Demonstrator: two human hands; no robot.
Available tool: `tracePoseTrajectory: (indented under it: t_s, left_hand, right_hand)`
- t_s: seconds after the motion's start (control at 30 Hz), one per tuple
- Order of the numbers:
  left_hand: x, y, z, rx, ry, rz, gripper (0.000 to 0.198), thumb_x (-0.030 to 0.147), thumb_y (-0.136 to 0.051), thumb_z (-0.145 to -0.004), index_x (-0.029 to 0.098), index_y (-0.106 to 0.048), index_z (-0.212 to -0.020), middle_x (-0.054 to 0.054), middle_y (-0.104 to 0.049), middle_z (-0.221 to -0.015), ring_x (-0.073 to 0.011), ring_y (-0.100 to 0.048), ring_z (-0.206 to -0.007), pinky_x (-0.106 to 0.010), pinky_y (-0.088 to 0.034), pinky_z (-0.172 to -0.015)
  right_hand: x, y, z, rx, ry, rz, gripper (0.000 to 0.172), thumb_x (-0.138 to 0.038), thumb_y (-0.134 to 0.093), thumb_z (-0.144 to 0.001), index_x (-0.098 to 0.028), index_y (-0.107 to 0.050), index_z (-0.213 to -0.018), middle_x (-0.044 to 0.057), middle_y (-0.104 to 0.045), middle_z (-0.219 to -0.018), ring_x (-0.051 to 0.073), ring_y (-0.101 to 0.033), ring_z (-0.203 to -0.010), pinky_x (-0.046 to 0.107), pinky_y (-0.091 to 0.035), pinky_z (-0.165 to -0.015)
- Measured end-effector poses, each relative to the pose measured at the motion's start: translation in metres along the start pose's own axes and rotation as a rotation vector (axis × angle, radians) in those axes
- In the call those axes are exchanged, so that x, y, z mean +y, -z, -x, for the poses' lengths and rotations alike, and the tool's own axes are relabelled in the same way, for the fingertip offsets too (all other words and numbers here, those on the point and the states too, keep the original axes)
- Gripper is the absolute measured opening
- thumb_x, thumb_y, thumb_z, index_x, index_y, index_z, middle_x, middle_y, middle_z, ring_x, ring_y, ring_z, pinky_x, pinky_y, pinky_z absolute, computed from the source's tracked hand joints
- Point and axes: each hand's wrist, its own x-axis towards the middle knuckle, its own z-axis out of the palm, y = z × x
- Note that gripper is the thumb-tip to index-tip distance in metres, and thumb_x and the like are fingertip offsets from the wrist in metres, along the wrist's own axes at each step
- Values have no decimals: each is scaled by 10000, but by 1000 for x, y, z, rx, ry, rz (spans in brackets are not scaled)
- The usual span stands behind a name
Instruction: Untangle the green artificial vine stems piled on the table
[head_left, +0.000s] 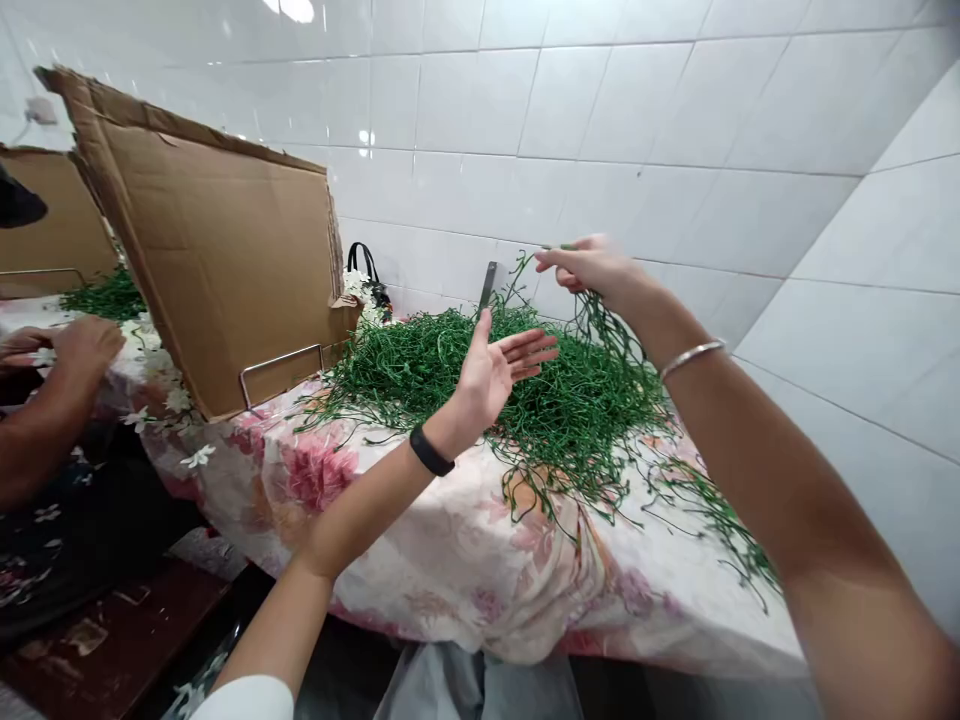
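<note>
A large tangled heap of thin green artificial stems (585,400) covers the middle of the table. Above its back right part, my right hand (589,268) is raised with the fingers closed on a bunch of green stems (600,318), which hangs down toward the heap. My left hand (491,375), palm up with thumb and fingers stretched out, is over the front of the heap and holds nothing. A black band is on my left wrist and a silver bangle on my right.
A cardboard panel (217,260) in a metal wire stand (279,368) divides the flowered tablecloth (450,540). Beyond it, a co-worker's hands (82,350) are near white artificial flowers (169,385). A metal strip (488,284) and a black-handled bag (363,262) are near the tiled wall.
</note>
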Motion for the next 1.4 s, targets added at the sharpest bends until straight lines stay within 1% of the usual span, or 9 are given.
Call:
tracePoseTrajectory:
  t_s: [0.17,0.3,0.4,0.53,0.77,0.93,1.13,1.27,1.4]
  left_hand:
    - [48,-15,-32,45,-46,-86,693,599,-268,-855,50,-456,-1234,-168,-601,-1100,-216,-559,-1073,-311,-416,-923]
    - [79,-30,-45,-18,-261,-140,466,368,-181,-952,101,-411,-1256,-97,-611,-1070,-150,-585,-1030,-269,-453,-854]
    - [100,-45,-43,70,-523,-544,444,377,-176,-960,134,-505,-1133,-21,-607,-808,-126,-629,-863,-230,-452,-709]
    - [111,-47,-40,189,-910,-1186,344,345,-266,-946,150,-549,-957,52,-380,-501,-70,-546,-550,-208,-368,-566]
    - [33,7,-39,-86,-745,-1644,291,333,-401,-898,138,-572,-1029,23,-363,-521,-123,-461,-544,-270,-376,-646]
    - [-20,38,-45,-97,-659,-1657,343,364,-404,-870,153,-593,-1063,24,-346,-529,-150,-438,-546,-300,-379,-742]
    - [-49,57,-67,-288,-548,-1684,394,345,-375,-857,140,-576,-1128,-64,-483,-701,-224,-506,-763,-470,-271,-971]
    - [-65,65,-68,-293,-538,-1680,410,330,-384,-852,149,-561,-1176,-101,-536,-776,-260,-533,-853,-498,-236,-1005]
    - [-66,65,-57,-283,-523,-1680,476,309,-468,-801,147,-487,-1248,-159,-571,-1031,-312,-484,-1065,-538,-186,-1028]
  right_hand:
    - [12,-18,45,27,217,50,225,-362,-611,-730,-138,-592,-725,-22,-451,-514,50,-368,-453,237,-268,-425]
    - [28,-37,60,-165,325,-218,233,-334,-580,-760,-147,-566,-898,13,-561,-690,89,-529,-625,260,-458,-607]
    - [35,-41,60,-213,395,-341,408,-279,-574,-748,-208,-493,-1142,62,-571,-1118,162,-537,-1056,314,-463,-908]
    - [49,-25,67,-71,303,-308,560,-246,-479,-779,-309,-333,-1316,12,-401,-1376,191,-373,-1281,399,-419,-1010]
    - [87,7,106,-203,29,-575,608,-418,-373,-791,-280,-237,-1368,44,-367,-1412,256,-507,-1164,471,-487,-904]
    - [109,9,126,-253,-76,-716,630,-328,-456,-713,-296,-309,-1325,58,-485,-1316,269,-598,-1017,510,-506,-827]
    - [133,11,127,-111,-170,-774,469,-530,-437,-767,-267,-488,-1151,73,-442,-1342,255,-544,-1093,430,-525,-813]
    - [146,-3,126,-35,-241,-579,460,-390,-676,-666,-253,-521,-1077,85,-468,-1289,208,-545,-1064,379,-517,-826]
    - [152,-19,128,-28,-107,-454,480,-308,-737,-605,-227,-543,-1037,70,-556,-1148,168,-561,-987,378,-474,-903]
